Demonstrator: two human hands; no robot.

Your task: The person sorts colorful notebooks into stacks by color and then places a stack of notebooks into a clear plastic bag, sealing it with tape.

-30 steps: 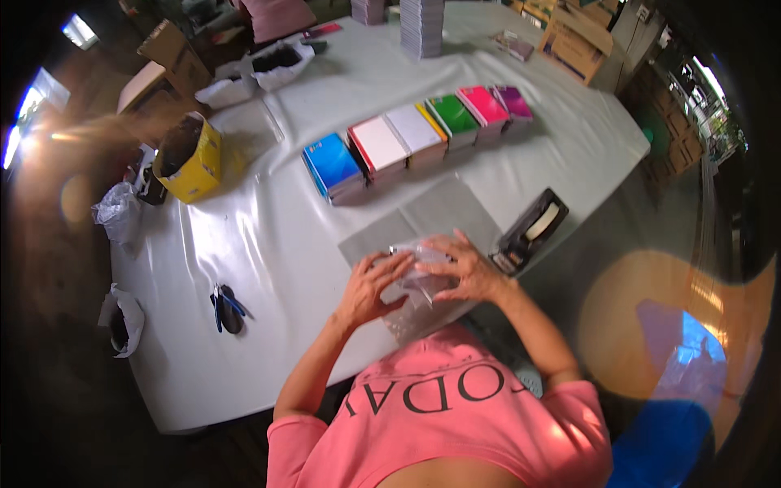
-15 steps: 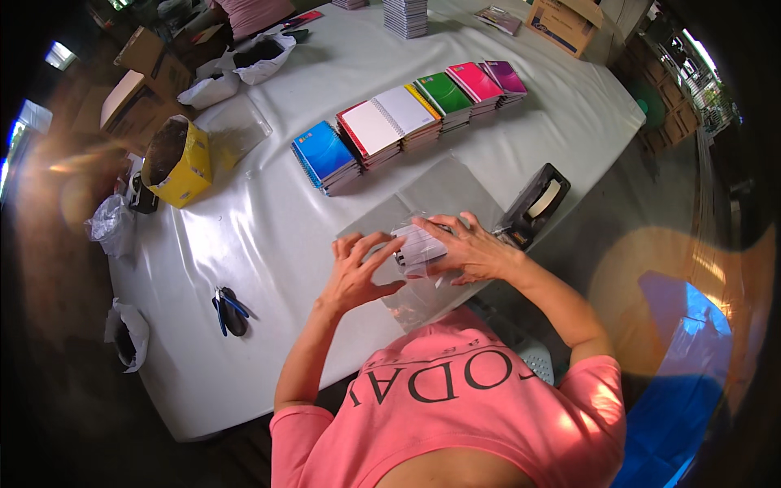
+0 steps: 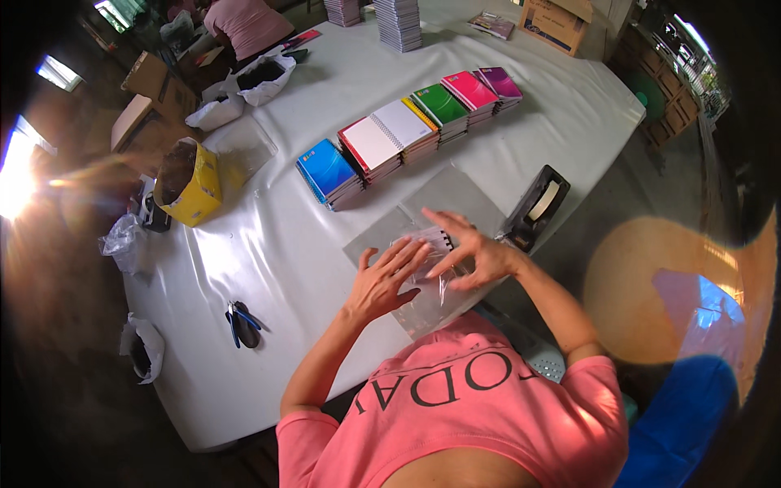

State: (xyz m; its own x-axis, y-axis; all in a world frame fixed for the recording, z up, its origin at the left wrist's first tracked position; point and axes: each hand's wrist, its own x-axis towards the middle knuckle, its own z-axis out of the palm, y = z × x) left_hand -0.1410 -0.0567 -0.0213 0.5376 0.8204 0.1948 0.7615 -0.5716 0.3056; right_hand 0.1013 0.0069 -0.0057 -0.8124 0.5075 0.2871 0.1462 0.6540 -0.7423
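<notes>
A small white packet [image 3: 437, 237] with dark marks along one edge lies on a clear plastic sheet [image 3: 455, 192] at the table's near edge. Loose clear film, seemingly part of the packet, shows below it. My left hand [image 3: 384, 278] rests its stretched fingers on the packet's left side and partly hides it. Close by on the right is my right hand [image 3: 478, 254], fingers spread, with nothing visible gripped; whether its fingertips touch the film is unclear. Just beyond that hand stands a black tape dispenser [image 3: 533, 213].
Stacks of spiral notebooks [image 3: 329, 169] run in a row across the table [image 3: 285, 236]. Blue-handled cutters [image 3: 242, 324] lie on the left. A yellow container [image 3: 199, 191], white bags [image 3: 264, 79] and cardboard boxes [image 3: 154, 106] line the far left. Another person [image 3: 244, 28] sits at the back.
My left hand has come over the packet and laid its fingers on it. My right hand has lifted off, turned and spread. The packet's marked edge now faces right.
</notes>
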